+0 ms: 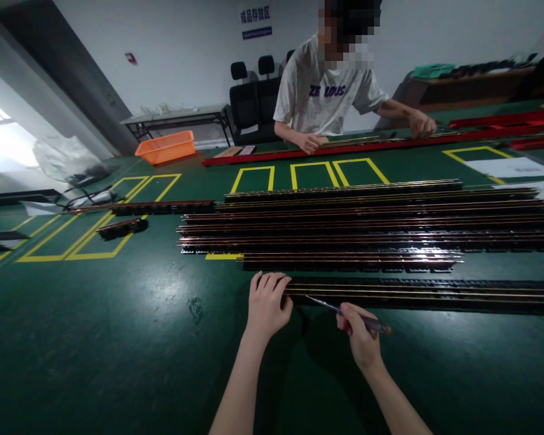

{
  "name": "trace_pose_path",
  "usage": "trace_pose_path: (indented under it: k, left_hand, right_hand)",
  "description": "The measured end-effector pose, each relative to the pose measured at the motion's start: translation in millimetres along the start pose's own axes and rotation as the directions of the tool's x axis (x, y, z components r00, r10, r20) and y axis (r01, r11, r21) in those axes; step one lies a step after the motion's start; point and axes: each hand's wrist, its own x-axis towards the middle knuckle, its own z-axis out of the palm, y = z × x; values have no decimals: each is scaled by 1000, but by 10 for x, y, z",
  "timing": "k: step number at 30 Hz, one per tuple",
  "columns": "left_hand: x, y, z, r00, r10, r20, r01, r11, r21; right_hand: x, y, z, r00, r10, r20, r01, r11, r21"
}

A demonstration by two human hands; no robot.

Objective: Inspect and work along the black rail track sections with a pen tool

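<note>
My left hand [266,303] rests with curled fingers on the left end of a long black strip with thin brass lines [435,294], pressing it to the green table [118,338]. My right hand [360,338] pinches a thin pointed tool [344,313] like a pen. The tool's tip touches the strip just right of my left hand. Behind the strip lies a stack of several similar long dark strips [367,223].
Across the table a person in a grey T-shirt [326,90] handles a long red rail [367,147]. An orange basket [165,147], short dark strip pieces [122,228], yellow floor-style markings [312,175], black chairs [254,103] and a white table [176,116] are farther back.
</note>
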Motion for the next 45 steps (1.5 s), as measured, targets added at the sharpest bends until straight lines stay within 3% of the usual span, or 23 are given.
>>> trace_pose_path:
  k: [8, 18, 36, 45]
  left_hand:
    - [2, -7, -25, 1000, 3, 13, -3, 1000, -23]
    - [-13, -102, -67, 998, 22, 60, -21, 999, -25]
    - [-36, -99, -126, 997, 8, 76, -7, 1000, -22]
    - [-30, -21, -55, 998, 12, 57, -14, 999, 33]
  right_hand:
    - [9, 9, -13, 1000, 14, 21, -14, 1000, -14]
    - [21, 15, 11, 975, 20, 222, 1, 996, -91]
    - [8, -81, 38, 977, 36, 209, -20, 997, -77]
    - [17, -82, 42, 974, 38, 222, -21, 997, -80]
